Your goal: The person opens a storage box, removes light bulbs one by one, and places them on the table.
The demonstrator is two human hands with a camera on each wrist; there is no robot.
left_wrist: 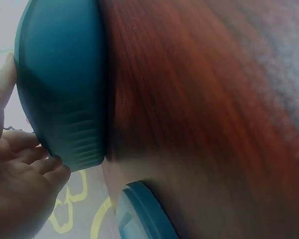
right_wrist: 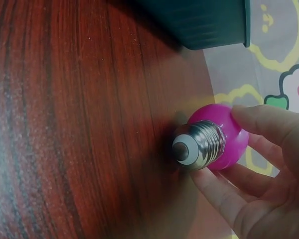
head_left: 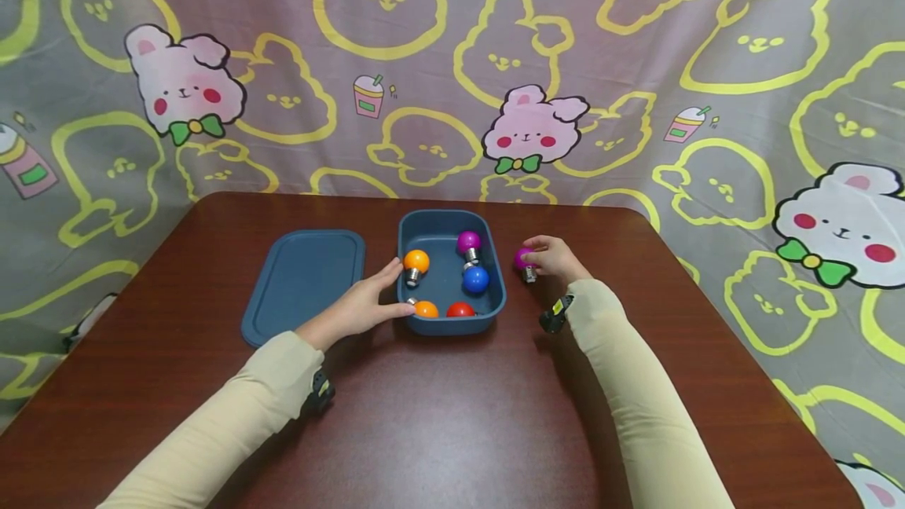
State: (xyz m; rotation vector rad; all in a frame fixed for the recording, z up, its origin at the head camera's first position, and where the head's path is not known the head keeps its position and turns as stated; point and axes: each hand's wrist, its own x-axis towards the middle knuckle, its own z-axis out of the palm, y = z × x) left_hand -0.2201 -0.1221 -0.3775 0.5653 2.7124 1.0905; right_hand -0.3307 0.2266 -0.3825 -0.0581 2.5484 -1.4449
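Observation:
My right hand [head_left: 555,258] holds a purple light bulb [right_wrist: 234,142] between thumb and fingers, its metal screw base pointing away from the palm and close over the table. To its left stands an open blue-grey box [head_left: 451,327]. My left hand [head_left: 364,305] grips that box at its left rim, thumb toward the near end and fingers farther back. Inside lie an orange bulb [head_left: 416,261], another purple bulb [head_left: 467,242], a blue bulb [head_left: 476,280], a second orange bulb [head_left: 426,309] and a red bulb [head_left: 461,310]. The near wall partly hides the last two.
A matching blue-grey lid [head_left: 304,281] lies flat on the brown wooden table [head_left: 452,415], left of the box and behind the left forearm. Along the table's far edge hangs a curtain [head_left: 424,61] printed with cartoon rabbits.

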